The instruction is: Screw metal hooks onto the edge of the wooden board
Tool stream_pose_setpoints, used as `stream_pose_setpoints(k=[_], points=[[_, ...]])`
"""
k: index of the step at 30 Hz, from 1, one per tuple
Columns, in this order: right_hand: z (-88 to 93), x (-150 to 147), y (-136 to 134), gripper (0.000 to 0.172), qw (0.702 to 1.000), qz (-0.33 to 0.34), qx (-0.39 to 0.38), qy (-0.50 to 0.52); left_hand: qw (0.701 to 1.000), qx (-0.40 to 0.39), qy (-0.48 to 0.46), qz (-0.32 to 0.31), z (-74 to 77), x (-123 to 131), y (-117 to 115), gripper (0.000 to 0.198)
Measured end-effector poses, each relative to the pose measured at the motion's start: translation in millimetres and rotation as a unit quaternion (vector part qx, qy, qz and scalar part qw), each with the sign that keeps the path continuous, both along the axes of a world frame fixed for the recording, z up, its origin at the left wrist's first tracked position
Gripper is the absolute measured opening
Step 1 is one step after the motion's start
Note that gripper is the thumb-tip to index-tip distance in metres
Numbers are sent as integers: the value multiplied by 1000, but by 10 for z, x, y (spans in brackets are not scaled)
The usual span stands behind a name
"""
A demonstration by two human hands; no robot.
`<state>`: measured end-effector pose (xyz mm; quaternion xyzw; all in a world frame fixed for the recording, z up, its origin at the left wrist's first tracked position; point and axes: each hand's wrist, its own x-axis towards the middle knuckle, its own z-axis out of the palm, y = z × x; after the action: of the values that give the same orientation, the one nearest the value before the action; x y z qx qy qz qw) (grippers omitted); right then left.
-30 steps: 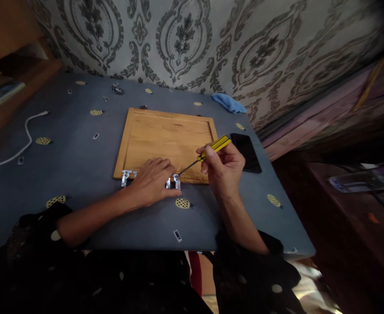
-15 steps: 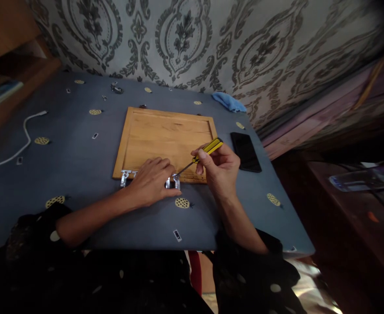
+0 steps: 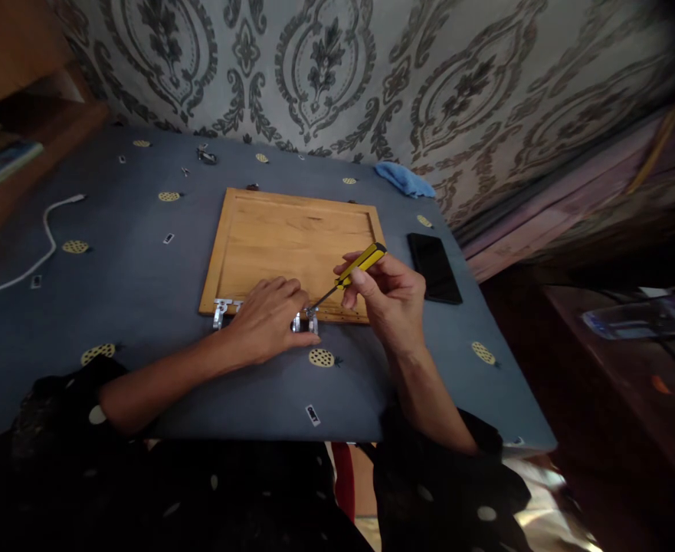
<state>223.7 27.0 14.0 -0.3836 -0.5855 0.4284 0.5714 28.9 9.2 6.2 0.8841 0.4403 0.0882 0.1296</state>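
Note:
A wooden panel point(image 3: 291, 234) with a raised frame lies flat on the table. Metal hinges sit along its near edge: one hinge point(image 3: 221, 313) at the left corner, another hinge point(image 3: 312, 322) further right. My left hand point(image 3: 271, 318) rests over that edge, fingers curled on the wood and thumb against the right-hand hinge, hiding part of the metalwork. In my right hand point(image 3: 391, 303) is a yellow and black screwdriver point(image 3: 365, 262), pinched by its handle. It slants down to the left, and its tip meets the right-hand hinge.
A black phone point(image 3: 434, 268) lies right of the panel, with a blue cloth point(image 3: 404, 180) behind. Small metal hardware point(image 3: 206, 156) sits at the back left. A white cable point(image 3: 48, 234) crosses the table's left side. A patterned wall point(image 3: 326, 77) borders the back.
The screwdriver handle has shifted slightly left and down, its tip still at the hinge. My left hand stays in place on the panel edge.

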Motion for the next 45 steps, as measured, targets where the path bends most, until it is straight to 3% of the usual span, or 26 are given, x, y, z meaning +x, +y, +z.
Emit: stream_pose_setpoints(k=[6, 14, 25, 45], points=[[-3, -65, 14, 28, 999, -29, 10, 19, 1000, 9, -5, -4, -27, -3, -8, 47], [-14, 25, 6, 27, 1000, 19, -3, 5, 1000, -1, -2, 1, -1, 4, -5, 45], [-20, -59, 58, 29, 1000, -23, -5, -6, 1000, 2, -7, 1, -12, 3, -8, 44], [-47, -6, 66, 27, 1000, 3, -3, 9, 1000, -9, 6, 0, 17, 9, -3, 47]])
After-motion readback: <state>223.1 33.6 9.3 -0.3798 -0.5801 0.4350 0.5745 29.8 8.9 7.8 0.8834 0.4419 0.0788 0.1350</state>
